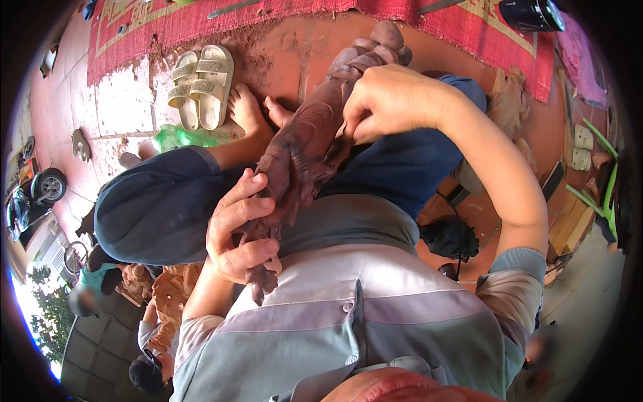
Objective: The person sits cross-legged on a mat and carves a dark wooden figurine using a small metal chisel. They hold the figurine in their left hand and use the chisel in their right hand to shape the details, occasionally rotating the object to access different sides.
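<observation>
A long reddish-brown wood carving (pixel 308 134) lies slantwise across my lap, with rounded knobs at its far end and a rough, branching near end. My left hand (pixel 234 231) wraps its fingers around the near end. Against the carving's right side, my right hand (pixel 392 100) is closed in a pinch. Whatever sits between its fingertips is mostly hidden and too small to name.
Beyond my bare feet lies a red woven mat (pixel 268 30), with a pair of sandals (pixel 204 84) before it. Green plastic (pixel 184 137) rests by my left knee. At right are a black bag (pixel 449 238) and wooden boards (pixel 569 224). Other people (pixel 151 368) sit at lower left.
</observation>
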`<state>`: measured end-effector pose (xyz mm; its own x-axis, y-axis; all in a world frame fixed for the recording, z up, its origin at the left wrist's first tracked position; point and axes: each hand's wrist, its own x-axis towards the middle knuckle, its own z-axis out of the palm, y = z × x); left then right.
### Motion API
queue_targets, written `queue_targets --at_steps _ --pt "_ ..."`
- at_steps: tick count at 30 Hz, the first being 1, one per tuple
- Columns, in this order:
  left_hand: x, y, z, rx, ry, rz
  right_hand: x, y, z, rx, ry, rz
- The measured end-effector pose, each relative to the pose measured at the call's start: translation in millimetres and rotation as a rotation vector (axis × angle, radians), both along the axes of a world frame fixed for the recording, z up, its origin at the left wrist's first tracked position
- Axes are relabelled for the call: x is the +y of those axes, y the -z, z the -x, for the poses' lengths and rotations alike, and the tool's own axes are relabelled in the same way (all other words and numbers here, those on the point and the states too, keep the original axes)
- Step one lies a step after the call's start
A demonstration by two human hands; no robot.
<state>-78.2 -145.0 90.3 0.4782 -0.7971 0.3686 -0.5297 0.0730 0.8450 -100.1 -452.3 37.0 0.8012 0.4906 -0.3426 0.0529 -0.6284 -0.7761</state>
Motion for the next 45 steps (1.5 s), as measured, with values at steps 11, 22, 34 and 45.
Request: queue_targets --at_steps 11,22,34,45 --pt "2.3 2.8 -4.0 -0.008 0.038 0.036 18.0 -17.6 -14.8 0.112 -0.074 -0.094" --pt "-4.0 -2.4 -6.8 -0.108 0.131 0.038 15.5 -7.0 -14.2 0.297 -0.061 -0.12" --pt "-7.4 -4.7 -8.3 -0.164 0.173 0.012 -8.9 23.0 -1.6 0.211 0.164 0.427" --pt "-14.4 -5.8 -8.2 -0.201 0.237 0.047 -19.0 41.7 13.2 0.239 0.344 0.385"
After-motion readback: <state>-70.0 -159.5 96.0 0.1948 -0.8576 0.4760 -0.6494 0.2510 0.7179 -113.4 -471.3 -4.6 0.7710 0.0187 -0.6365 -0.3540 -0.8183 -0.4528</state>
